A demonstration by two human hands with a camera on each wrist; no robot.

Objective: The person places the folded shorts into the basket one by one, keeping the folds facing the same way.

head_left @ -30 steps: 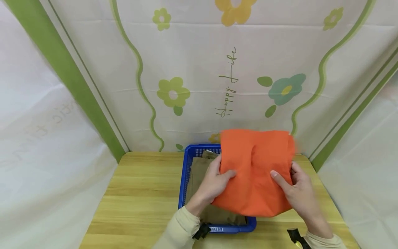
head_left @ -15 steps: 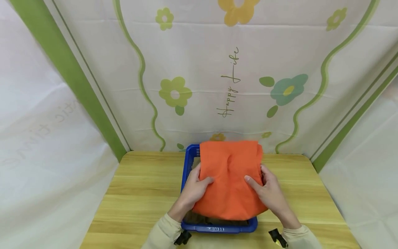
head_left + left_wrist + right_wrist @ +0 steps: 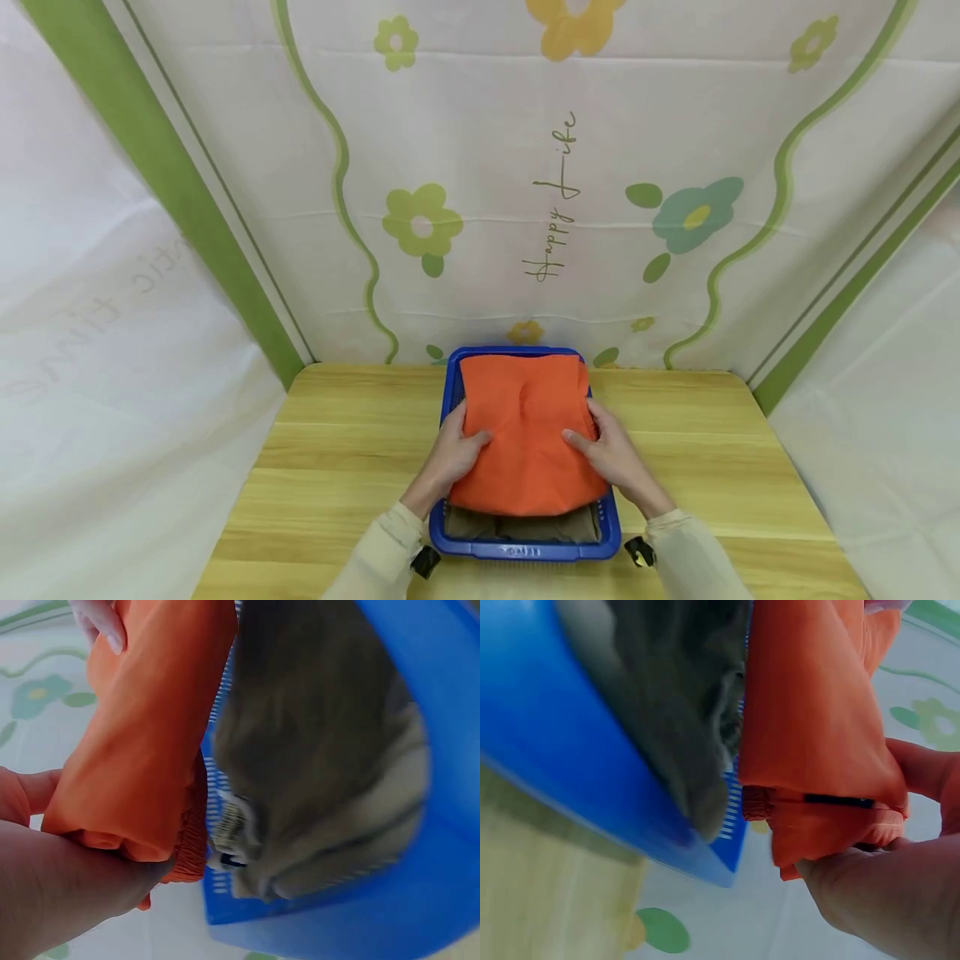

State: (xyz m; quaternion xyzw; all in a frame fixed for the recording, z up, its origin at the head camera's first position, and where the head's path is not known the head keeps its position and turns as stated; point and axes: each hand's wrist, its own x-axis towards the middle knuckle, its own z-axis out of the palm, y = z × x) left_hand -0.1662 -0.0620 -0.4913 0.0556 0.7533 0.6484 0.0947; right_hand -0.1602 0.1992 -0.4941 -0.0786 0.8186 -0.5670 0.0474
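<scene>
A folded orange garment (image 3: pixel 525 442) with a gathered elastic edge is held over the blue plastic basket (image 3: pixel 525 550). My left hand (image 3: pixel 452 450) grips its left side, thumb on top and fingers underneath. On the opposite side my right hand (image 3: pixel 615 450) holds it the same way, and the right wrist view shows the fingers of that hand (image 3: pixel 885 877) under the folded layers. Brown-olive folded clothing (image 3: pixel 315 750) lies in the basket below, mostly hidden by the orange cloth in the head view. Both wrist views show a gap between the garment and that clothing.
The basket stands on a wooden table (image 3: pixel 345 467), near its back edge. Behind it hangs a white curtain (image 3: pixel 480 150) printed with flowers, and white curtain panels close in the left and right sides. Dark straps sit at both wrists.
Both hands have carried the orange garment left and lowered it, from partly right of the basket to right over it. The grip stays the same, and the basket has not moved.
</scene>
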